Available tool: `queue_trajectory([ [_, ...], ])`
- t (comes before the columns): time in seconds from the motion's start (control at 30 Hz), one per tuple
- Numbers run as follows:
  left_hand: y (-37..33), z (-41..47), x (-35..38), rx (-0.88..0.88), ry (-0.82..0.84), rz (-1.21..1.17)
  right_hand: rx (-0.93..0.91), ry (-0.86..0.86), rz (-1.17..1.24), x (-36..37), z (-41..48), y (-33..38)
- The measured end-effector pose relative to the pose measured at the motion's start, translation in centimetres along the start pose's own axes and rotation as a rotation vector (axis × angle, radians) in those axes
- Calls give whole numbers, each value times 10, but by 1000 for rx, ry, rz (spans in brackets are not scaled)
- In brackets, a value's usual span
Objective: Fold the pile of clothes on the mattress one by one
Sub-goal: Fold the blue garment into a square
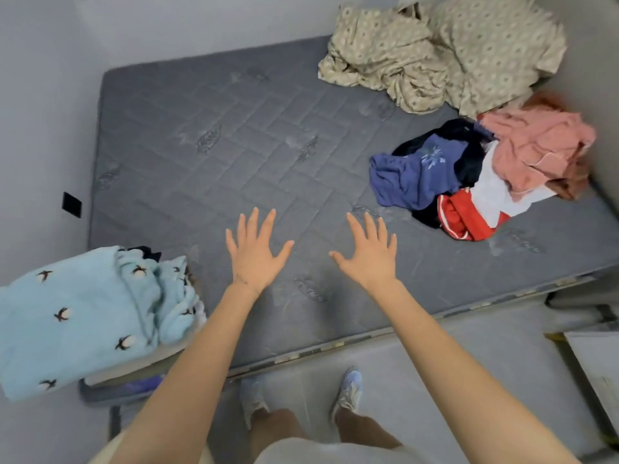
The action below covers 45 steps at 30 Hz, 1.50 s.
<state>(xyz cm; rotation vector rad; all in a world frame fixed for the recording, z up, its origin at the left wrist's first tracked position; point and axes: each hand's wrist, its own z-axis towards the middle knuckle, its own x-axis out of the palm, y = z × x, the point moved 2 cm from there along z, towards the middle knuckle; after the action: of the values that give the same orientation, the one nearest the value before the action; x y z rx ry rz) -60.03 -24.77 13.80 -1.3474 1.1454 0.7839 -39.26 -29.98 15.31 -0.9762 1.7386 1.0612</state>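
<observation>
A grey quilted mattress point(234, 145) lies on the floor. On its right side sits a pile of clothes point(475, 175): a blue garment point(412, 175), a pink one point(536, 149), a white piece and a red one point(465, 216). My left hand point(254, 252) and my right hand point(371, 252) hover side by side over the mattress's near middle, palms down, fingers spread and straight, holding nothing. Both are well to the left of the pile.
A crumpled beige patterned sheet point(435, 58) fills the far right corner. A light blue blanket with dark bird prints point(83, 316) lies on a stand at the near left. Walls close in on the left and right. My feet stand on the grey floor point(435, 356) at the mattress's edge.
</observation>
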Motion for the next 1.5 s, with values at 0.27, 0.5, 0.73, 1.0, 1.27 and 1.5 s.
queue_trajectory([
  [0.27, -158, 18, 47, 178, 46, -8, 136, -42, 31, -50, 9, -150],
  [0.5, -247, 61, 70, 297, 106, 33, 243, -77, 94, -82, 31, -240],
  [0.73, -321, 127, 98, 395, 163, 66, 388, -111, 129, -105, 64, -311],
  [1.0, -374, 190, 133, 361, 205, 77, 385, -153, 163, -116, 135, -372],
  [1.27, -398, 246, 195, 62, 286, 78, 215, -24, 117, -106, 251, -429],
  [1.5, -398, 277, 262, -174, 282, 6, 5, 150, 82, -60, 346, -453],
])
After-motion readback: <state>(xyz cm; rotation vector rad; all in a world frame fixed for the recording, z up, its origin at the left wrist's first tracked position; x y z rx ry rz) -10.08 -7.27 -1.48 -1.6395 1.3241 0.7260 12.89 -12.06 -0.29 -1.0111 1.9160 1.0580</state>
